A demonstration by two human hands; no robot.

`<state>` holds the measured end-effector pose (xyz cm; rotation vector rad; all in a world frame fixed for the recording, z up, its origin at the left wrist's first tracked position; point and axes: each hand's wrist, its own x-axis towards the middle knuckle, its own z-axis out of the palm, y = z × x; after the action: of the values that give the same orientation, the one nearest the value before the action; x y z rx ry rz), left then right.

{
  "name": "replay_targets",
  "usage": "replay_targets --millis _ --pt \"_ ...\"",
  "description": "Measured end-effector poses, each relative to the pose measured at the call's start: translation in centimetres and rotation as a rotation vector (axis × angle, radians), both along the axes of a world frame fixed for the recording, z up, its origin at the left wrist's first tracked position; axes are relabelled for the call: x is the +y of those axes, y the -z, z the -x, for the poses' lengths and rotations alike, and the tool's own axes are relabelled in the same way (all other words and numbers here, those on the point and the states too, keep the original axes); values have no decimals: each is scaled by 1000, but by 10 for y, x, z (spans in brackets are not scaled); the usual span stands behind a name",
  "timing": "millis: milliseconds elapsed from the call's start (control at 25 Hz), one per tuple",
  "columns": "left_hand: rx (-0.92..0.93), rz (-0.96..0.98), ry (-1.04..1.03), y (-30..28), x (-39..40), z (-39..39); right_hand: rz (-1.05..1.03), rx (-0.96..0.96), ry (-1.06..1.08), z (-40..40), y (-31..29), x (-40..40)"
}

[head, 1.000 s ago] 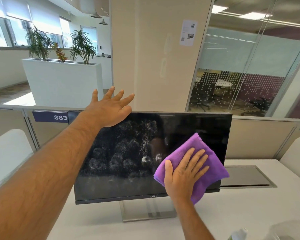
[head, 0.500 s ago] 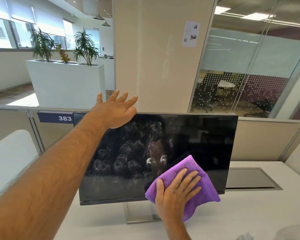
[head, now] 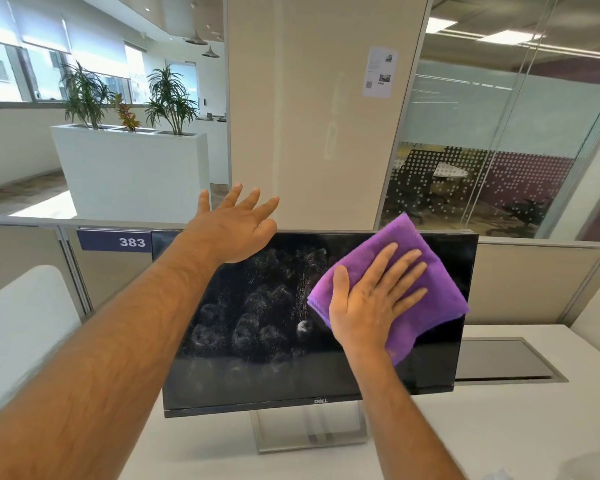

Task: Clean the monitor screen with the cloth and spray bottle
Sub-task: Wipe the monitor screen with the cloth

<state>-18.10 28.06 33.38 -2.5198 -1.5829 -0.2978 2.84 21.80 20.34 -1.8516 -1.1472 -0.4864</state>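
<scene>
A black Dell monitor (head: pixel 257 323) stands on a white desk, and the left and middle of its screen are covered in whitish spray droplets and smears. My right hand (head: pixel 371 306) lies flat with spread fingers on a folded purple cloth (head: pixel 430 271), pressing it against the upper right of the screen; the cloth's top corner pokes above the monitor's top edge. My left hand (head: pixel 232 230) rests on the top left edge of the monitor, fingers apart, holding nothing. The spray bottle cannot be made out clearly.
The monitor's silver stand (head: pixel 309 431) sits on the white desk (head: pixel 499 427). A grey cable hatch (head: pixel 499 362) lies right of the monitor. A beige partition (head: pixel 534 278) with a "383" label runs behind. White chair backs (head: pixel 21 323) flank the desk.
My right hand has slid the purple cloth from the lower middle of the screen up to the upper right. My left hand has stayed on the top left edge.
</scene>
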Motion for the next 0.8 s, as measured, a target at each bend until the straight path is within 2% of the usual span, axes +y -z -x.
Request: replay_targets --millis 240,480,800 --pt "-8 1 -9 1 2 -1 -18 -134 -43 10 -29 11" --pt "-12 7 -14 1 3 -1 51 -354 -77 6 6 -2" --pt "-13 13 -17 1 2 0 164 -216 -42 -2 96 -38"
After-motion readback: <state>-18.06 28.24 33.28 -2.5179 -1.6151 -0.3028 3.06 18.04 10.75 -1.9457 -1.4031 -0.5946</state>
